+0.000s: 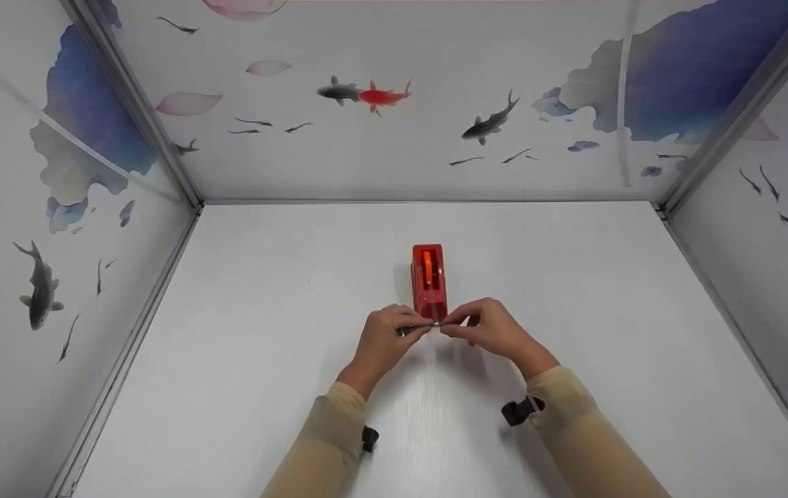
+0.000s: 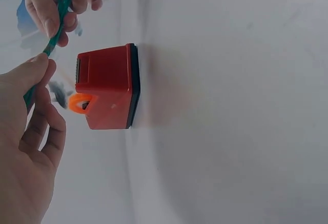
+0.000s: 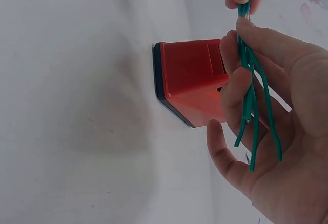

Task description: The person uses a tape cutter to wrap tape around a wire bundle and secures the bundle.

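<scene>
A bundle of thin green wires (image 3: 249, 101) stretches between both hands, its loose ends fanning out across the right palm in the right wrist view. My left hand (image 1: 380, 339) pinches the bundle between thumb and forefinger. Close beside it, my right hand (image 1: 497, 330) pinches the same bundle, its other fingers loosely bent. A paler, shiny patch shows on the wires between the fingertips; what it is I cannot tell. Just beyond the hands stands a red tape dispenser (image 2: 107, 73) with a dark base and an orange tape core (image 1: 427, 267). Its toothed cutter edge faces the hands.
The white tabletop (image 1: 262, 297) lies under the hands and the dispenser. White panels printed with fish and leaves enclose it at the back (image 1: 394, 159), left and right, with metal posts at the corners.
</scene>
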A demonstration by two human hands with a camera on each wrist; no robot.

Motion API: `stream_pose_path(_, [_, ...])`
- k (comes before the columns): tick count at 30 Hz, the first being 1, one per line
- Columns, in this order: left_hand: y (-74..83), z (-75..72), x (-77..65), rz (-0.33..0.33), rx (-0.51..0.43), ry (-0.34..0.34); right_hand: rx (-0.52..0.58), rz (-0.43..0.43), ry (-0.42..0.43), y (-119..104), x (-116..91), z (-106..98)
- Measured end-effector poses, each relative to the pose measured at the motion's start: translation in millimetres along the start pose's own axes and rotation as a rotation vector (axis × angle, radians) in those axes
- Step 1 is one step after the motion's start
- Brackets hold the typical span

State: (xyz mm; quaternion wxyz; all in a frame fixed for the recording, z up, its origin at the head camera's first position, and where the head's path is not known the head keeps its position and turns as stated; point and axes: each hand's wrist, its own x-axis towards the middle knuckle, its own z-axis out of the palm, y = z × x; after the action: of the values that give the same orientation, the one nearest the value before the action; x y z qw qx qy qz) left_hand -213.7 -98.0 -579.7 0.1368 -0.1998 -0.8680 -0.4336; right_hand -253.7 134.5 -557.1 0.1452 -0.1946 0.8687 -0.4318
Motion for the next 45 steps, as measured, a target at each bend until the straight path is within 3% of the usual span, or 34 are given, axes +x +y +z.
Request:
stream_pose_path(14, [-0.7,1.8,-1.9,-0.078,-0.136,-0.006,-0.021,-0.116,0.075,0.4,-1.3,0.7])
stream_pose_path(23, [-1.6,1.7,-2.1,-0.205,-0.148,-0.07,-0.035,-0.184,0.115,4.4,-3.9,1.6])
stream_pose_path(33, [-4.6,0.3,-0.8,-0.228,-0.171,-0.129,0.003,-0.252,0.148,7.3,-2.8,3.1])
stream_pose_path(45, [-7.2,3.6,-0.3,-0.255,-0.214,-0.172,0.001,-0.273,0.146,8.3,-3.8,2.2])
